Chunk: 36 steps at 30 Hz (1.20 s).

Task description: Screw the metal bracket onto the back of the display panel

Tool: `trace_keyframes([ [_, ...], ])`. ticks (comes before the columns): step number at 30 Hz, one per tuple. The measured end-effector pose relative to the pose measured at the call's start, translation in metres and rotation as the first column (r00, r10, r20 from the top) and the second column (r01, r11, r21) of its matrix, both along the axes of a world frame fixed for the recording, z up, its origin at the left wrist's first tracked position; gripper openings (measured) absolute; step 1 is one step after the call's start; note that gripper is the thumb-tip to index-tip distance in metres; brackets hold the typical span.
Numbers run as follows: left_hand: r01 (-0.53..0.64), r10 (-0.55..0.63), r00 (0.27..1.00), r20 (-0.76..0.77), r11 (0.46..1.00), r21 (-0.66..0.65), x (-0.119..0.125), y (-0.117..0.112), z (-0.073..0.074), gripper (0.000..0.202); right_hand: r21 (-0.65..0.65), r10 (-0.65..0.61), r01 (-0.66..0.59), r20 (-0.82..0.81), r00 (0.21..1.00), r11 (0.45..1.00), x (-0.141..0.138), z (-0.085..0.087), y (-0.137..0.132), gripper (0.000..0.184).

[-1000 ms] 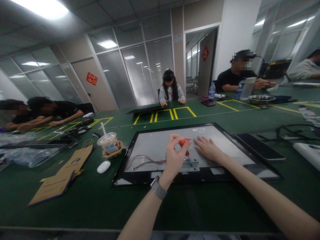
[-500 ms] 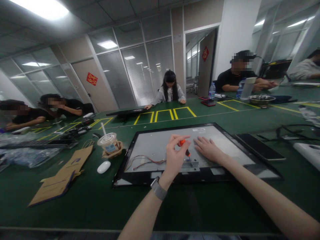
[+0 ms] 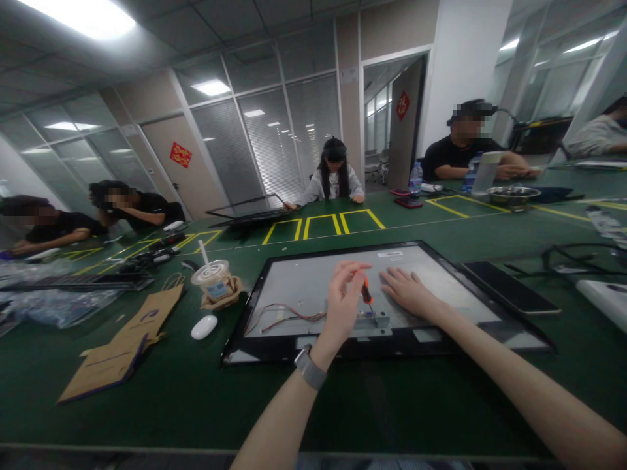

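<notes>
Left hand point(image 3: 345, 292) pinches orange-and-black screwdriver point(image 3: 367, 294) at grey metal bracket point(image 3: 383, 323) on black-framed, pale-grey flat panel point(image 3: 304, 279); right hand point(image 3: 412, 291) lies spread on panel. Risk: tilted pressure could skid the screwdriver.

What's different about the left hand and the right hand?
The left hand is curled, holding a screwdriver; the right hand lies flat on the panel. The left hand has a watch at its wrist; the right hand's wrist is bare. Neither wears a glove.
</notes>
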<state>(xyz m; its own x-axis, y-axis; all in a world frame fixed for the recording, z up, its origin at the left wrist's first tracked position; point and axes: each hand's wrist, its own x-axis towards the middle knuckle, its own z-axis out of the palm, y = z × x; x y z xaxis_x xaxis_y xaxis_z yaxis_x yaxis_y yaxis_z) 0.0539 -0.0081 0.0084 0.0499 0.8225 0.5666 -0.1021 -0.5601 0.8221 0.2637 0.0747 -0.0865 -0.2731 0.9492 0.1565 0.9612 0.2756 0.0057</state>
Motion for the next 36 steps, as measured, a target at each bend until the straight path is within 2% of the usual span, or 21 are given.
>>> trace_keyframes([
  [4, -0.032, 0.032, 0.998, -0.046, 0.999, 0.011, 0.0018, -0.0022, 0.0007, 0.024, 0.015, 0.010, -0.010, -0.010, 1.000, 1.000, 0.0007, -0.0016, 0.0010, 0.060],
  [9, 0.009, -0.008, 1.000, 0.026, 0.999, -0.036, 0.0018, 0.0000, -0.0012, 0.032, 0.020, 0.015, -0.015, 0.001, 1.000, 1.000, 0.0008, -0.0018, 0.0011, 0.060],
  [17, -0.034, 0.035, 0.998, -0.049, 0.999, 0.031, 0.0015, -0.0013, 0.0000, 0.021, -0.003, 0.001, 0.000, 0.013, 1.000, 1.000, -0.0008, 0.0021, -0.0015, 0.059],
  [22, 0.035, -0.035, 0.999, -0.034, 0.999, 0.004, 0.0040, -0.0028, -0.0013, 0.034, 0.027, 0.008, -0.009, 0.042, 0.999, 1.000, -0.0015, 0.0019, -0.0029, 0.058],
  [29, 0.076, -0.076, 0.997, -0.010, 0.997, -0.030, 0.0016, 0.0009, -0.0019, 0.030, 0.028, -0.005, 0.004, 0.043, 0.999, 1.000, -0.0024, 0.0017, -0.0025, 0.057],
  [36, -0.040, 0.040, 0.999, -0.002, 0.998, 0.038, 0.0030, 0.0018, -0.0026, 0.014, -0.001, -0.005, 0.005, 0.030, 1.000, 1.000, -0.0018, 0.0020, -0.0012, 0.058],
])
